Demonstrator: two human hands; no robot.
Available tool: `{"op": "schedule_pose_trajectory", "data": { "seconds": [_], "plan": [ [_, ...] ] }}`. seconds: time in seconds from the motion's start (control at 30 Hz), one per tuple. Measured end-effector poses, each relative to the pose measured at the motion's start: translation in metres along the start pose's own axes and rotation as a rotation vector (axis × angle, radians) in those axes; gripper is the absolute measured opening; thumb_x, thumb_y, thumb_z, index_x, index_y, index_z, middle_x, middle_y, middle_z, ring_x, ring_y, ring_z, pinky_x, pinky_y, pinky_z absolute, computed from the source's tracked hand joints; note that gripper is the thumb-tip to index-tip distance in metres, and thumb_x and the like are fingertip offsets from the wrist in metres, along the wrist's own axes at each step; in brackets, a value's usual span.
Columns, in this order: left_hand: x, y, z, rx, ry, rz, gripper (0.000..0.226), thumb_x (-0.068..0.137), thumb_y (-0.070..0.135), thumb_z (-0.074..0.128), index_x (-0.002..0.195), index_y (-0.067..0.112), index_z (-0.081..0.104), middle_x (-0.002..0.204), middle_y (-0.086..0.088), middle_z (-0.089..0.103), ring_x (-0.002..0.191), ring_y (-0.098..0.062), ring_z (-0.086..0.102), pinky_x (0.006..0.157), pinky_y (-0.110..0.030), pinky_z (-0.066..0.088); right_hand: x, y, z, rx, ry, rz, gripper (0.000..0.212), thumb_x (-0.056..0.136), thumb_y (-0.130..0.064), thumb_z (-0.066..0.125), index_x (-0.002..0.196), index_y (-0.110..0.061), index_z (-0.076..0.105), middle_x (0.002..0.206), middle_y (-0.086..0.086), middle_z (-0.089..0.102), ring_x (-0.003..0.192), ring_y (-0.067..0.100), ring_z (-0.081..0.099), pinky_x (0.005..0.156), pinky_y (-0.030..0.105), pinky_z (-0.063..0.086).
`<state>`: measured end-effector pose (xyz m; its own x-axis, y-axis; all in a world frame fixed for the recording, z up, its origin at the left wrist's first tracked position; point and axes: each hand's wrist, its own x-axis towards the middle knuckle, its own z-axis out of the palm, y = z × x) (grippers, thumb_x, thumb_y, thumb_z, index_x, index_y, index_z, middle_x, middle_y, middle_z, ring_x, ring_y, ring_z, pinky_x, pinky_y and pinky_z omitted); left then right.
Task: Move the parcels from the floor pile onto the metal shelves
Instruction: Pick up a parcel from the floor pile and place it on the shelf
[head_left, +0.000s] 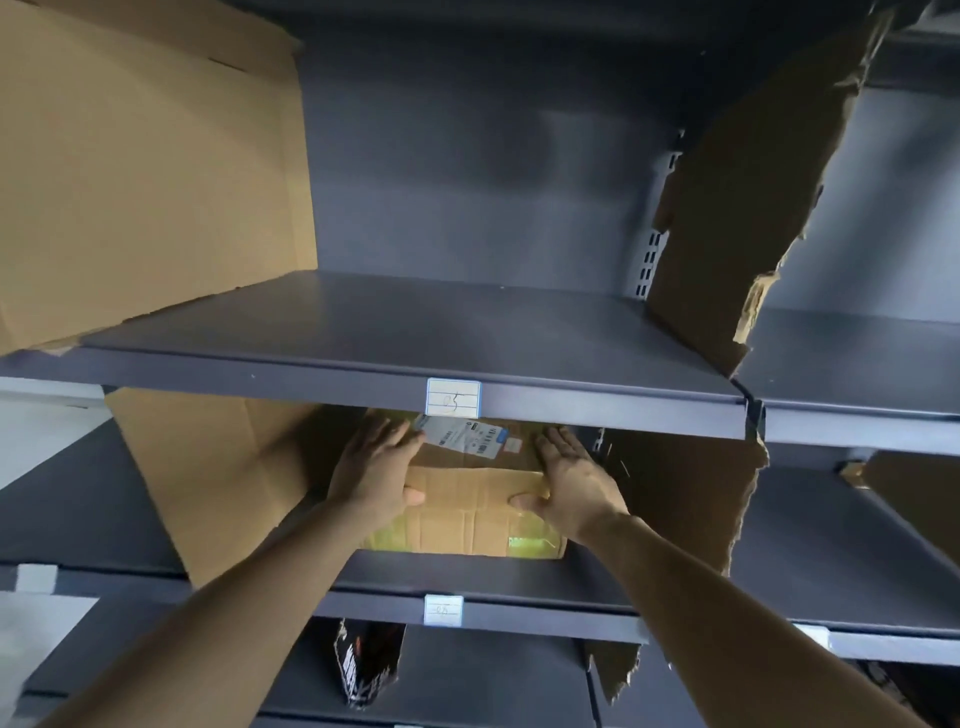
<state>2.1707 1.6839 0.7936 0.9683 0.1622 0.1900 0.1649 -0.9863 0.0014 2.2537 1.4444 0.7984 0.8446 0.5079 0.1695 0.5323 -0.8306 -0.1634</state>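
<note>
- Hands frame a cardboard parcel (467, 499) sitting on the middle shelf (519, 579) of a dark metal rack, under the shelf above it.
- Left hand (376, 467) lies flat on the parcel's top left corner, fingers straight and spread toward the back, thumb hooked over the front edge.
- Right hand (571, 480) mirrors it at the top right corner, fingers extended along the top, thumb pressed against the front face.
- White shipping label (462, 435) with barcodes lies on the parcel's top, just beside the left fingertips; yellowish tape crosses the lower front face.
- Upper shelf (415, 332) carries a paper tag (452, 397) with handwritten digits on its front lip; a second tag (443, 610) marks the middle shelf's lip.
- Large brown carton (145, 171) stands at the left end of the upper shelf.
- Torn cardboard divider (743, 197) stands upright at the bay's right side; another ragged sheet (675, 499) stands just right of the parcel.
- Cardboard sheet (218, 467) leans at the parcel's left.
- Dark printed box (366, 670) sits on the shelf below.
</note>
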Motion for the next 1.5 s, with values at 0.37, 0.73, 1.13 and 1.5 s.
{"op": "schedule_pose_trajectory", "data": {
  "seconds": [0.37,0.73,1.13,1.5],
  "plan": [
    [0.016,-0.001,0.007,0.025,0.026,-0.033,0.09,0.083,0.051,0.069,0.155,0.03,0.019,0.164,0.003,0.013,0.151,-0.023,0.008,0.123,-0.045,0.009,0.018,0.004,0.005,-0.056,-0.026,0.051,0.104,0.08,-0.062,0.066,0.156,-0.013,0.014,0.163,0.002,0.014,0.151,0.02,0.003,0.123,0.034,0.005],
    [-0.056,0.014,0.009,-0.003,0.331,0.044,0.059,0.078,0.024,0.076,0.133,0.015,0.057,0.135,-0.011,0.055,0.121,-0.034,0.054,0.104,-0.048,0.044,-0.072,-0.028,0.003,-0.069,0.081,0.131,0.085,0.094,-0.049,0.054,0.157,-0.012,0.01,0.164,0.005,0.007,0.151,0.022,0.003,0.123,0.036,0.007],
    [-0.164,0.059,0.021,-0.111,-0.254,0.353,0.049,0.095,0.035,0.052,0.142,0.021,0.045,0.141,0.002,0.05,0.128,-0.02,0.048,0.101,-0.034,0.043,-0.226,-0.044,0.0,0.063,0.002,0.387,0.055,0.095,-0.043,0.053,0.143,-0.02,0.04,0.141,0.004,0.051,0.128,0.027,0.049,0.104,0.038,0.043],
    [-0.223,0.32,0.005,-0.127,-0.386,0.787,0.065,0.102,0.055,0.027,0.157,0.023,0.015,0.164,-0.004,0.015,0.151,-0.025,0.011,0.121,-0.044,0.012,-0.419,0.102,-0.022,0.154,-0.029,0.84,0.051,0.104,-0.043,0.032,0.147,-0.018,0.037,0.149,0.007,0.042,0.136,0.029,0.039,0.11,0.04,0.037]
  ]
}}
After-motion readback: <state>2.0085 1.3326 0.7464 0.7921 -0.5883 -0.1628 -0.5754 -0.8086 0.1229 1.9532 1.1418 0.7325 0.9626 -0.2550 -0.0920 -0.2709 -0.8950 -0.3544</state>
